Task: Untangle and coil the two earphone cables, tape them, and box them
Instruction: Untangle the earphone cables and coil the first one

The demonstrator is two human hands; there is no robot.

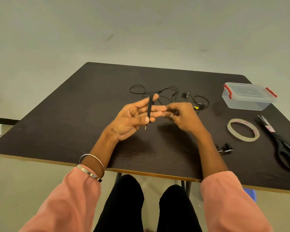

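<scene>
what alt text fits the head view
A person's left hand holds a coiled black earphone cable while the right hand winds it. A second tangled cable, a plastic box, tape and scissors lie on the table.

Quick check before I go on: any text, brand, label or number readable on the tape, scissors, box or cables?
Nothing can be read.
Tape roll: red print along its inner rim, too blurred to read.
Scissors: small red and white label by the pivot, too blurred to read.
Plastic box: no text visible.
Loose earphone cable: small yellow tag, too small to read.
</scene>
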